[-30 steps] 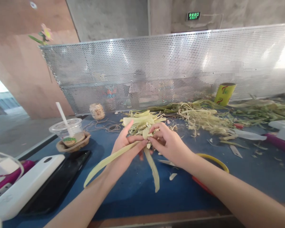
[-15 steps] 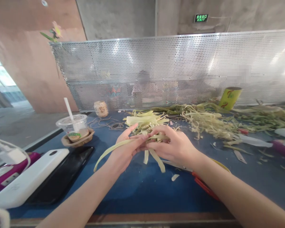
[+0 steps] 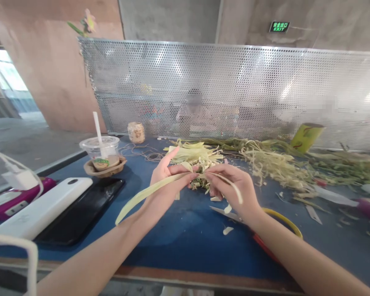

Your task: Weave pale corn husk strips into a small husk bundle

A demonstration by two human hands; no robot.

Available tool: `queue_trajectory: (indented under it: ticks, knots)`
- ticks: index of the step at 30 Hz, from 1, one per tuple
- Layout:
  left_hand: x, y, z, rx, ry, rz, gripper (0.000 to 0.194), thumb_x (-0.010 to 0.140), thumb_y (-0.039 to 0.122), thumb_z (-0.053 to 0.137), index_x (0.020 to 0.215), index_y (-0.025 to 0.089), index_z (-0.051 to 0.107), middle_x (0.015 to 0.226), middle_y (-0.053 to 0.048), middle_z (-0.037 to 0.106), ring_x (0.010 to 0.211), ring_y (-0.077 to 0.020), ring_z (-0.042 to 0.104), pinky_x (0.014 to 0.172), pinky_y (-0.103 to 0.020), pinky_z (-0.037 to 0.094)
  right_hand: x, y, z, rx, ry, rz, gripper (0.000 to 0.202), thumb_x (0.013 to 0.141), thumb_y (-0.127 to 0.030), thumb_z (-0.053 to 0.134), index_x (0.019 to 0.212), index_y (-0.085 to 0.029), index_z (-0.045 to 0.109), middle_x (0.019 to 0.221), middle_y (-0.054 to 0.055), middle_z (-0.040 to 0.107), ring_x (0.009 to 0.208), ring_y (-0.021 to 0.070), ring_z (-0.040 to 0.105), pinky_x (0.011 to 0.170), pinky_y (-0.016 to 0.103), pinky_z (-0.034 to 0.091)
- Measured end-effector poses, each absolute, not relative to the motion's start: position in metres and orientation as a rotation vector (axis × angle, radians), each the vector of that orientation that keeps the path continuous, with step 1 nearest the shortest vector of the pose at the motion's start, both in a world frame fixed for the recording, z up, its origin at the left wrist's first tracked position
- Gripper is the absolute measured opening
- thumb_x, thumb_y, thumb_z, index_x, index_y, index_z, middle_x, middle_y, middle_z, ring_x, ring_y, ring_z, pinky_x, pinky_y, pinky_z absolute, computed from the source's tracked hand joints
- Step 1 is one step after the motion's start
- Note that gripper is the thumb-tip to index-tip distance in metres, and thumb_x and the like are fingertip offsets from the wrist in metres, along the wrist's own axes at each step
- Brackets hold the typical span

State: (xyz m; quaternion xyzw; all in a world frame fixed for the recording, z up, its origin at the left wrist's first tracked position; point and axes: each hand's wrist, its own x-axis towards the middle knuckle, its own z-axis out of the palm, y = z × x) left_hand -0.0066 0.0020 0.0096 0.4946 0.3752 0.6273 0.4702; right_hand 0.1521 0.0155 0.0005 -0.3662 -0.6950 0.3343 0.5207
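Fingers of the left hand (image 3: 169,191) and right hand (image 3: 243,186) pinch leaf strips (image 3: 137,200), probably two, between them above the blue table (image 3: 185,246); one pair of scissors (image 3: 225,213) lies beneath the right hand.

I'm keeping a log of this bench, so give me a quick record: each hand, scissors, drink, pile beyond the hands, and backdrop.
Left hand: grip closed on a pale strip, loose end trailing left
Right hand: grip closed on a thin strip, near the left fingertips
Scissors: on the table, partly hidden by the right forearm
Drink: clear cup with straw, in a brown holder
Pile: pale plant strips
Backdrop: perforated metal screen
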Motion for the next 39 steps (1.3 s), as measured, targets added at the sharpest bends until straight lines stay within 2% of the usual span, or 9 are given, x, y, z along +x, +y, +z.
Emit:
queue_trajectory:
  ticks: [2,9,15,19,22,26,31,36,39]
  knots:
    - [-0.007,0.000,0.011,1.221,0.946,1.534,0.092,0.061,0.010,0.074,0.138,0.011,0.025,0.077,-0.007,0.073,0.060,-0.0134,0.064,0.049,-0.020,0.048,0.153,0.017,0.000,-0.931,-1.608,0.899,0.015,0.076,-0.033,0.062,0.076,-0.018,0.060,0.045,-0.002,0.054,0.035,0.0097,0.048,0.034,0.022,0.040]
    - [-0.004,0.004,0.007,1.259,0.994,1.488,0.090,0.059,0.013,0.075,0.136,0.012,0.028,0.075,-0.005,0.072,0.050,-0.0100,0.058,0.044,-0.019,0.045,0.150,0.026,-0.003,-1.062,-1.470,1.220,0.041,0.067,-0.038,0.069,0.084,-0.021,0.036,0.044,-0.007,0.057,0.027,0.0101,0.047,0.023,0.017,0.034]
    - [-0.011,0.009,0.003,1.370,1.137,1.480,0.083,0.061,0.017,0.073,0.134,0.018,0.034,0.081,-0.006,0.072,0.062,-0.0152,0.064,0.045,-0.020,0.046,0.156,0.030,-0.002,-1.247,-1.536,1.522,0.024,0.077,-0.033,0.059,0.068,-0.018,0.042,0.041,-0.006,0.054,0.027,0.0068,0.047,0.025,0.015,0.038]
    - [-0.018,0.013,0.002,1.418,1.182,1.522,0.087,0.062,0.017,0.072,0.137,0.019,0.028,0.083,-0.006,0.072,0.061,-0.0144,0.063,0.046,-0.020,0.046,0.161,0.028,0.002,-1.195,-1.687,1.734,0.021,0.070,-0.026,0.065,0.074,-0.016,0.047,0.052,-0.003,0.062,0.037,0.0085,0.056,0.035,0.018,0.048]
    - [-0.017,0.012,0.002,1.424,1.192,1.477,0.091,0.062,0.018,0.073,0.139,0.018,0.025,0.081,-0.006,0.072,0.055,-0.0121,0.060,0.045,-0.020,0.046,0.160,0.026,0.004,-1.116,-1.729,1.667,0.020,0.065,-0.027,0.069,0.071,-0.014,0.055,0.053,-0.002,0.062,0.040,0.0097,0.058,0.038,0.020,0.050]
    - [-0.012,0.010,0.004,1.405,1.180,1.365,0.098,0.060,0.017,0.075,0.141,0.017,0.020,0.080,-0.005,0.071,0.047,-0.0092,0.055,0.043,-0.021,0.044,0.160,0.028,0.003,-1.147,-1.762,1.365,0.029,0.067,-0.037,0.067,0.056,-0.014,0.054,0.043,-0.002,0.057,0.030,0.0082,0.051,0.031,0.019,0.042]
    - [-0.012,0.010,0.004,1.359,1.052,1.282,0.102,0.059,0.014,0.076,0.141,0.014,0.016,0.074,-0.004,0.070,0.042,-0.0088,0.052,0.044,-0.024,0.043,0.164,0.028,0.009,-0.981,-1.797,1.233,0.025,0.067,-0.028,0.070,0.083,-0.018,0.054,0.042,-0.010,0.052,0.024,0.0030,0.038,0.025,0.014,0.028]
    - [-0.013,0.009,0.006,1.129,0.947,1.192,0.100,0.058,0.009,0.076,0.140,0.007,0.018,0.066,-0.002,0.068,0.041,-0.0072,0.048,0.041,-0.021,0.035,0.171,0.028,0.014,-0.836,-1.912,1.366,0.021,0.066,-0.024,0.071,0.078,-0.016,0.057,0.047,-0.004,0.060,0.035,0.0092,0.053,0.031,0.017,0.040]
    - [-0.014,0.008,0.007,1.054,0.932,1.119,0.088,0.058,0.009,0.075,0.134,0.004,0.030,0.067,-0.003,0.067,0.043,-0.0065,0.048,0.042,-0.021,0.034,0.175,0.030,0.013,-0.826,-1.963,1.294,0.016,0.067,-0.024,0.070,0.078,-0.015,0.061,0.042,-0.005,0.057,0.031,0.0055,0.044,0.031,0.017,0.036]
